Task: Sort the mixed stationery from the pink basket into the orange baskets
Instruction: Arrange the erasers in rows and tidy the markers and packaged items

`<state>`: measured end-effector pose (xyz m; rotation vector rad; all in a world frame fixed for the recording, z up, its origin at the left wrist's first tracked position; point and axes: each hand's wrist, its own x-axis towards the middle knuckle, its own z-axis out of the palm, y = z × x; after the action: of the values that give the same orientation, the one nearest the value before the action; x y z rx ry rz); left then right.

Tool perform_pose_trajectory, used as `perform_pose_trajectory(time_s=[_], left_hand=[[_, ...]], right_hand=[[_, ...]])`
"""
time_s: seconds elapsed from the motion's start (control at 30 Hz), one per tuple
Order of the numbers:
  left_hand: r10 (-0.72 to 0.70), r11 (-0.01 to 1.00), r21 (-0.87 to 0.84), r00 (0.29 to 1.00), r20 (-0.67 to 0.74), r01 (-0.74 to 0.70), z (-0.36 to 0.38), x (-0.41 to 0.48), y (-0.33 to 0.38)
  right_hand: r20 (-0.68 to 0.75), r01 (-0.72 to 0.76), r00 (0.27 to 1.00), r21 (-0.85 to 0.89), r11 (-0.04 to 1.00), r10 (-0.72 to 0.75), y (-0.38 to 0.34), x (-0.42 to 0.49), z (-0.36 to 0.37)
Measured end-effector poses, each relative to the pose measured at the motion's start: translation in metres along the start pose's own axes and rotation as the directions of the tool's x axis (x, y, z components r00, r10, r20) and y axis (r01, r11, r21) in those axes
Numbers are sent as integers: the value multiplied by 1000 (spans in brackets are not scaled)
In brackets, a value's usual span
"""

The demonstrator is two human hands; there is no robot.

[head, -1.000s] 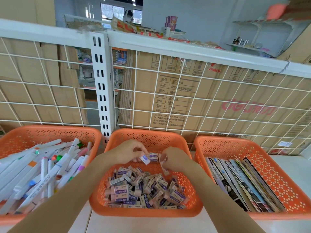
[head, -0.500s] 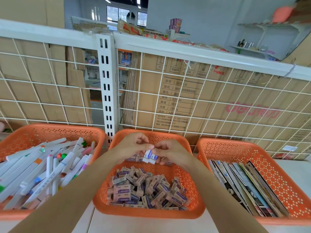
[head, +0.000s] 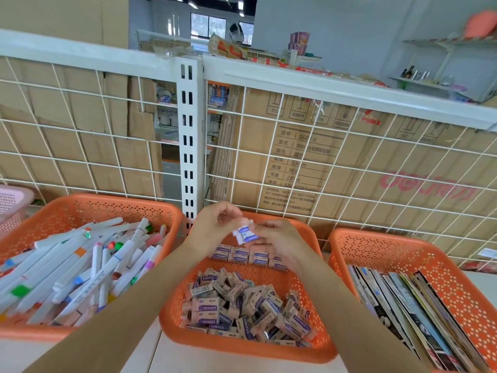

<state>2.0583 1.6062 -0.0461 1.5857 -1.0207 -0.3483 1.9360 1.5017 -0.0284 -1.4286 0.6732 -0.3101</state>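
Note:
Three orange baskets stand in a row on the white shelf. The left basket [head: 88, 205] holds white markers with coloured caps [head: 80, 267]. The middle basket [head: 242, 348] holds a heap of boxed erasers [head: 242, 308] and a neat row of erasers [head: 244, 257] at its back. Above that row, my left hand [head: 212, 227] and my right hand [head: 279, 238] meet and together pinch a few white-and-blue erasers [head: 246, 234]. The right basket [head: 403, 254] holds flat booklets [head: 419, 319]. Only a corner of the pink basket [head: 13, 203] shows at the far left.
A white wire grid panel [head: 349, 168] with a slotted upright post [head: 189, 146] rises right behind the baskets, with cardboard boxes behind it. The white shelf surface [head: 161, 356] shows in front of the baskets.
Both hands rose from the eraser heap and came together, now holding erasers above the back row. The view shifted right and up, so the pink basket's corner appears at the left.

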Motion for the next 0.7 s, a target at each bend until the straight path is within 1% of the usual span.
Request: perform_pose_trajectory(time_s=[0.03, 0.1, 0.17, 0.23, 0.33, 0.37, 0.4, 0.43, 0.47, 0.5, 0.53, 0.57, 0.6, 0.63, 0.67, 0.7], left_hand=[[46, 994, 100, 998, 50, -51, -2, -1, -1], [122, 928, 335, 982, 141, -164, -4, -2, -5], [167, 859, 460, 972, 164, -225, -4, -2, -7], [181, 826, 507, 967, 179, -248, -4, 1, -8], [135, 816, 523, 961, 242, -246, -6, 6, -9], [121, 817, 524, 959, 257, -243, -7, 7, -10], [103, 819, 524, 958, 268, -235, -8, 8, -11], [82, 825, 520, 957, 279, -222, -10, 9, -14], [53, 833, 514, 955, 292, -204, -11, 9, -16], [29, 842, 505, 950, 310, -190, -12, 9, -18], [13, 849, 496, 944, 330, -185, -12, 9, -18], [5, 852, 489, 937, 349, -187, -13, 10, -19], [-6, 850, 492, 930, 367, -188, -13, 10, -18], [-20, 847, 499, 925, 380, -187, -13, 11, -17], [-34, 844, 505, 921, 388, -181, -13, 11, -16], [-48, 841, 512, 919, 392, -175, -14, 11, -14]], right_hand=[[-23, -6, 1000, 49, 999, 7, 0, 2, 0], [-49, -29, 998, 116, 993, 35, -2, 6, 1], [-41, -51, 998, 114, 992, 56, -2, 10, 3], [-28, -66, 997, 79, 995, 68, 0, 13, 4], [-15, -76, 997, -3, 997, 76, 4, 15, 1], [-10, -55, 998, -67, 996, 55, 6, 17, -1], [-1, 1, 1000, -184, 983, -2, 9, 18, -2], [25, 90, 996, -350, 932, -87, 12, 21, -5], [80, 189, 982, -525, 830, -173, 14, 22, -7], [157, 279, 959, -662, 696, -235, 14, 23, -8], [234, 350, 934, -753, 557, -271, 14, 23, -8], [291, 397, 912, -806, 439, -290, 14, 23, -8], [326, 423, 895, -836, 349, -304, 14, 23, -7], [341, 433, 885, -853, 290, -318, 15, 23, -5], [346, 437, 877, -862, 258, -333, 15, 24, -4], [348, 441, 873, -863, 247, -342, 16, 25, -3]])
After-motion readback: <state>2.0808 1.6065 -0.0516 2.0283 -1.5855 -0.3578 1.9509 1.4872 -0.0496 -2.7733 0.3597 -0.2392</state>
